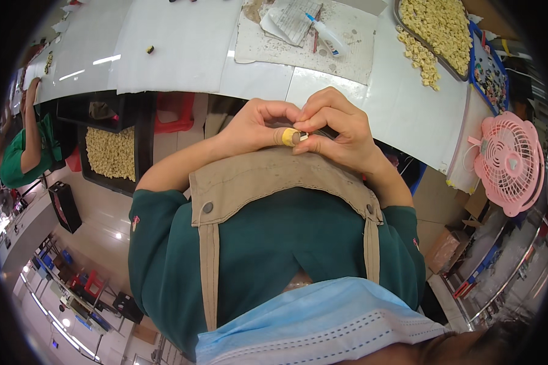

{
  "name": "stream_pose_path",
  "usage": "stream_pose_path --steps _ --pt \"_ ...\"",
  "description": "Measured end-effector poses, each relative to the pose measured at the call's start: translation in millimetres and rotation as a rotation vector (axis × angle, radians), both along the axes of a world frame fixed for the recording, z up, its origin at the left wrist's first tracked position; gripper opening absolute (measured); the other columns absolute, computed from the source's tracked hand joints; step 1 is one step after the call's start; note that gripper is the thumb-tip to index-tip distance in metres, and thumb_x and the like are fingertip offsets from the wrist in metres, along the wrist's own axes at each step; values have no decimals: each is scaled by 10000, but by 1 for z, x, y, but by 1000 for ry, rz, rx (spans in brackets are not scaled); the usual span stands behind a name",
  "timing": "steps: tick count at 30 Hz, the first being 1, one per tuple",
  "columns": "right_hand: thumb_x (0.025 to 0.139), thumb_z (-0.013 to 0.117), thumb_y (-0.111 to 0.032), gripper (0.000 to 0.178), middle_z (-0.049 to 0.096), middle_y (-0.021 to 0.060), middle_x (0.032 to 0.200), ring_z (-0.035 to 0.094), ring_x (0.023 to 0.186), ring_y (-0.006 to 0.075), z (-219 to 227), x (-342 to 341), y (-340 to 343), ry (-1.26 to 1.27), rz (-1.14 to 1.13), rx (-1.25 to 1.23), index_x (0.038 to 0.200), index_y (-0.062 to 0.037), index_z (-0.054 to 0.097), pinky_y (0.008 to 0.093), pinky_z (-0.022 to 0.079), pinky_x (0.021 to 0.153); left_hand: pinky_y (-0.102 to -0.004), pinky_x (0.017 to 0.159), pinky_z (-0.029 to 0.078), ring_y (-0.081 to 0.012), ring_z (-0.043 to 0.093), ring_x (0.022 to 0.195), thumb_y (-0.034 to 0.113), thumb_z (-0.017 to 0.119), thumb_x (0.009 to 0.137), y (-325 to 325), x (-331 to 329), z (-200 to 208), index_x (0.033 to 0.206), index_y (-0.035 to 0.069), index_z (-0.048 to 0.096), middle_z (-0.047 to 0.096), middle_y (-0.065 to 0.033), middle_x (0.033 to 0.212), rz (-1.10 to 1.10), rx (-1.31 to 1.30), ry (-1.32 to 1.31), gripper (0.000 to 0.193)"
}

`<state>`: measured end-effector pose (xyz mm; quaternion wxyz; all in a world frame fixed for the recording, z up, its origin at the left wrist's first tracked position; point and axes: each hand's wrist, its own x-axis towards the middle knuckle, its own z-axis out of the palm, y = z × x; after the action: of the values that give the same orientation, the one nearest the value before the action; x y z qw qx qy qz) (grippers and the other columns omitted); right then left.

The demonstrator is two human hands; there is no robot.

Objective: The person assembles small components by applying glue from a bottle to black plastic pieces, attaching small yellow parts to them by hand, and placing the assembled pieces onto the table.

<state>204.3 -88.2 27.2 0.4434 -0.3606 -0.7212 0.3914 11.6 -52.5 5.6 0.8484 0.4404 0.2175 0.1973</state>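
Observation:
My left hand (pixel 252 128) and my right hand (pixel 342 126) meet in front of my apron, at the near edge of the white table. Their fingertips pinch a small dark-and-white piece (pixel 304 136) between them; most of it is hidden, so its kind is unclear. What looks like a yellow wrap (pixel 288 136) goes round the end of my left thumb. The right thumb presses from below, with the right forefinger bent over the top. Both hands are closed.
Ahead, a stained board (pixel 274 52) carries papers and a white glue bottle (pixel 330 38). A tray (pixel 402 12) of small yellow pieces, a blue tray (pixel 498 104) and a pink fan (pixel 509 159) are right. Left are a black crate (pixel 106 182) and a green-sleeved person (pixel 33 149).

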Motion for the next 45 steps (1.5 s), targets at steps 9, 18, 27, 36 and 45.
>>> stream_pose_path --steps 9,18,27,36,45 --pt "609 788 -84 379 592 72 867 568 788 185 -6 -9 0 197 -199 68 942 -34 614 276 464 672 -255 819 442 -109 562 898 173 622 842 -7 4 -13 1022 14 603 611 -47 958 92 41 -125 241" --pt "633 684 65 479 608 96 885 610 752 182 -21 -14 -2 98 -248 213 1079 -26 535 247 500 629 -348 893 428 -230 567 1002 193 541 883 -9 8 -11 1041 -35 572 604 -152 1016 194 -342 -318 279" --pt "611 684 58 447 616 93 843 619 721 168 -17 -18 6 -46 -298 347 1030 -17 548 243 504 614 -365 914 401 -233 558 1009 214 515 889 -8 7 -19 1050 -41 564 605 -151 1009 197 -451 -351 306" --pt "653 685 51 393 617 101 816 605 734 193 -18 -22 7 -43 -386 121 1023 -9 566 270 484 675 -457 970 272 -189 549 1021 96 676 692 56 -52 6 925 112 621 609 -14 976 622 1562 839 240" --pt "689 652 56 184 628 104 792 609 699 206 -20 -25 13 -88 -430 91 863 2 623 265 480 621 -639 908 211 -185 510 1041 130 594 755 138 -127 -20 970 167 628 588 18 997 611 1758 1637 221"
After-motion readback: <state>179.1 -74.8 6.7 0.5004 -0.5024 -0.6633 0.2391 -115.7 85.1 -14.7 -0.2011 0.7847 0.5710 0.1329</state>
